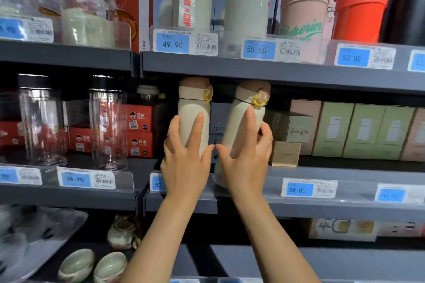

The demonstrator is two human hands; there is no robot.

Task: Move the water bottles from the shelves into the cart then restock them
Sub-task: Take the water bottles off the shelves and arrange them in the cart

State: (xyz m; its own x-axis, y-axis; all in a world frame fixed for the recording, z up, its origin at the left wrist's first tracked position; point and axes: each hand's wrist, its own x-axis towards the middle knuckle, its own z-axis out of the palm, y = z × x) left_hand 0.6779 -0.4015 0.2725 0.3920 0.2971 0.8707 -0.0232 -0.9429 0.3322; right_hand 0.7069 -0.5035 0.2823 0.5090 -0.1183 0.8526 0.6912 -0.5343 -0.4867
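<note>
Your left hand grips the left cream bottle, thumb and fingers curled round its lower body, index finger stretched up its front. Your right hand grips the right cream bottle the same way, index finger pointing up toward the yellow loop at its cap. Both bottles stand on the middle shelf, just behind its front edge, near the left end of that section; the right one leans a little. They sit just beside each other, apart. Green boxes stand further right along the shelf.
</note>
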